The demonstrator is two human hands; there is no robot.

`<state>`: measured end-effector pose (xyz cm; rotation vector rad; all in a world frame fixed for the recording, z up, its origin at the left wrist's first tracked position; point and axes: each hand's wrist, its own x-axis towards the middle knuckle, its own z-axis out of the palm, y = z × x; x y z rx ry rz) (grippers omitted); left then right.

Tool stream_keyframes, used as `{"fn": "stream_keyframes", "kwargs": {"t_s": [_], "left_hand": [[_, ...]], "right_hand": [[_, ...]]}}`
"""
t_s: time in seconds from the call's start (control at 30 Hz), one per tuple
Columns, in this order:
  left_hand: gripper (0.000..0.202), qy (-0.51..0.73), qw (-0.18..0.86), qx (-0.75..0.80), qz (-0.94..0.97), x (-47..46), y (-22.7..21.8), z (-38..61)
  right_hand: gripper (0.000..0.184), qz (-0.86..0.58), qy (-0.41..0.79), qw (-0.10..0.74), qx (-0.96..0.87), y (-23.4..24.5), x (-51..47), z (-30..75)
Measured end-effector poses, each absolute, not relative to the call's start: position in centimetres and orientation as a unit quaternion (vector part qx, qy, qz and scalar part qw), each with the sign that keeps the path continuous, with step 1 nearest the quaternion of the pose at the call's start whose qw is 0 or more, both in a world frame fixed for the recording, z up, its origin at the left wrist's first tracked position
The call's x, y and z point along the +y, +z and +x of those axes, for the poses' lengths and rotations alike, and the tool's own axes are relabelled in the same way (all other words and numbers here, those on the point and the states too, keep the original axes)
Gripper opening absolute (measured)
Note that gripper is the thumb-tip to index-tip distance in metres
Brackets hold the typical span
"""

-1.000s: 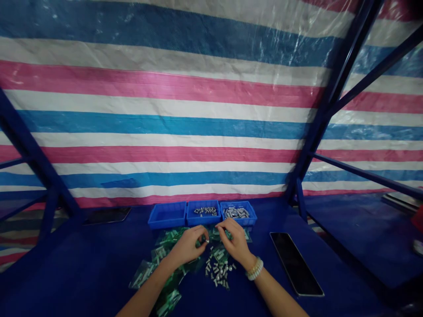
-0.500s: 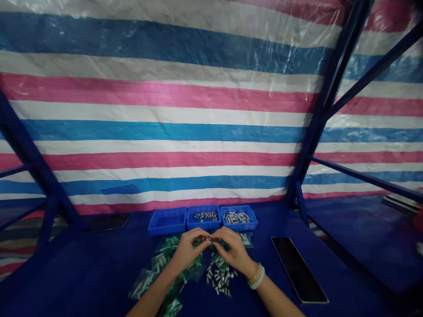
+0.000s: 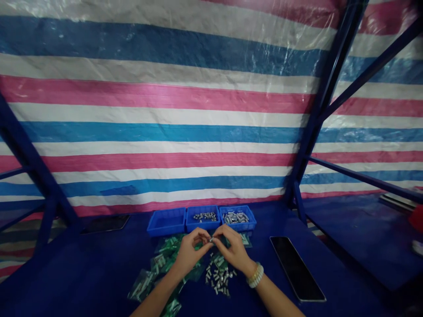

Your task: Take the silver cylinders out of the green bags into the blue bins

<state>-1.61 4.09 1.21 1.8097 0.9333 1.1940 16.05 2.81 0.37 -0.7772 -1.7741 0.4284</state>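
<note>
Silver part [image 3: 210, 240] pinched between our left hand [image 3: 190, 252] and right hand [image 3: 233, 250], fingertips meeting above the loose parts [image 3: 218, 276] on the blue table [image 3: 99, 273]. Green bags [image 3: 161, 259] under the left hand, three bins [image 3: 201, 219] behind, phone [image 3: 296, 267] to the right.

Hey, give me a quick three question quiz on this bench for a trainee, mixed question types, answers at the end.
1. Of the three blue bins, which holds no parts? A left, B middle, C right.
2. True or false: the dark phone lies to the right of the right hand.
3. Fill in: the left hand and right hand pinch one small ___ part between them.
Key: 1 A, the left bin. 2 true. 3 metal.
</note>
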Motion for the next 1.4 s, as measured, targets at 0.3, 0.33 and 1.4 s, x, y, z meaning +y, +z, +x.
{"fn": "stream_keyframes", "kwargs": {"t_s": [0.3, 0.33, 1.4], "left_hand": [[0.009, 0.511, 0.273, 0.342, 0.74, 5.2, 1.5, -1.5], [0.009, 0.514, 0.252, 0.348, 0.743, 6.0, 1.7, -1.5], [0.01, 0.431, 0.387, 0.399, 0.711, 5.5, 0.7, -2.9]], "right_hand": [[0.024, -0.321, 0.198, 0.532, -0.758, 0.1, 3.2, 16.0], [0.025, -0.328, 0.195, 0.537, -0.752, 0.1, 3.3, 16.2], [0.026, -0.294, 0.234, 0.526, -0.763, -1.1, 3.8, 15.8]]}}
